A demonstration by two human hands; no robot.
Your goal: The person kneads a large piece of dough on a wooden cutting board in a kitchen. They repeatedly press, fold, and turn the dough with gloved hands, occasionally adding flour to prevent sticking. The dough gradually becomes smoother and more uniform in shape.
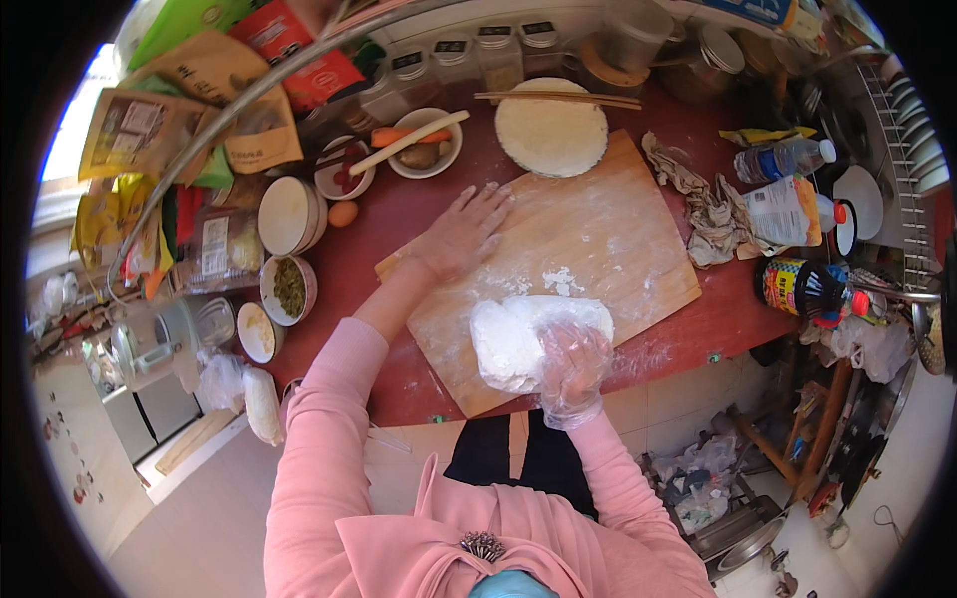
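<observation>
My left hand (pixel 465 230), bare and dusted with flour, rests flat near the left edge of a wooden board (pixel 628 224), its fingers spread and nothing in them. Over my right hand (pixel 574 359) is a clear plastic glove. That hand lies on a floury white mass (pixel 505 344) at the board's near edge; its fingers are partly hidden by glare, so I cannot tell whether they grip it. Loose flour (pixel 562 281) is scattered on the wood just beyond. At the board's far end stands a round container of white powder (pixel 552 134), with chopsticks (pixel 557 99) across it.
Left of the board are an egg (pixel 343 214), a bowl of chopped greens (pixel 290 290), and a rolling pin (pixel 407 142) across two bowls. To the right lie a crumpled cloth (pixel 706 205), a water bottle (pixel 781 161) and a dark sauce bottle (pixel 796 288). Jars (pixel 499 60) line the back.
</observation>
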